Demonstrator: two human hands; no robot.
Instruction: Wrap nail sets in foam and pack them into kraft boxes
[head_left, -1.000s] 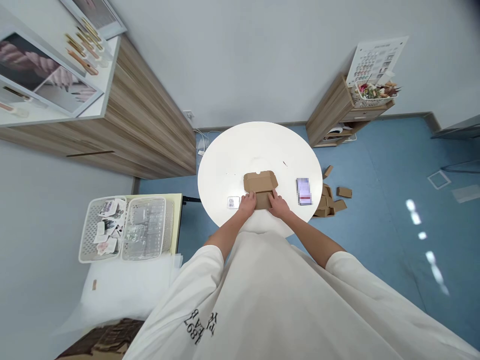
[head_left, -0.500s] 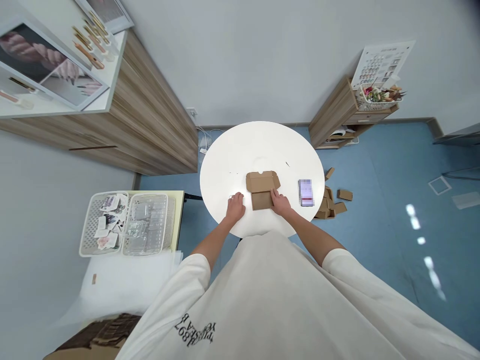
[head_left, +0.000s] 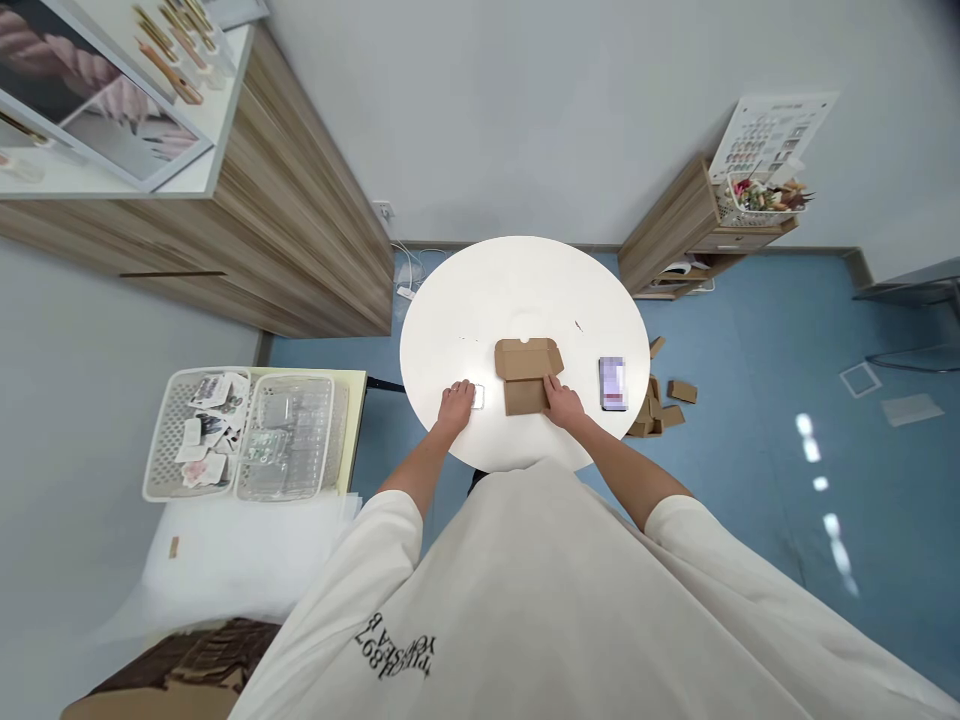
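Left hand (head_left: 455, 408) reaching onto the round white tabletop (head_left: 525, 275), apart from the other hand, fingertips (head_left: 470, 392) meeting a small clear packet (head_left: 478, 397), grip impossible to tell; just right of that, a kraft cardboard box (head_left: 525, 376) sitting with its lid flap raised, right hand (head_left: 562, 405) lying open against its near corner, seemingly steadying it; farther right, a blurred purple-and-white card (head_left: 613, 383) lying near the rim, loose cardboard pieces (head_left: 660, 410) resting on the blue floor.
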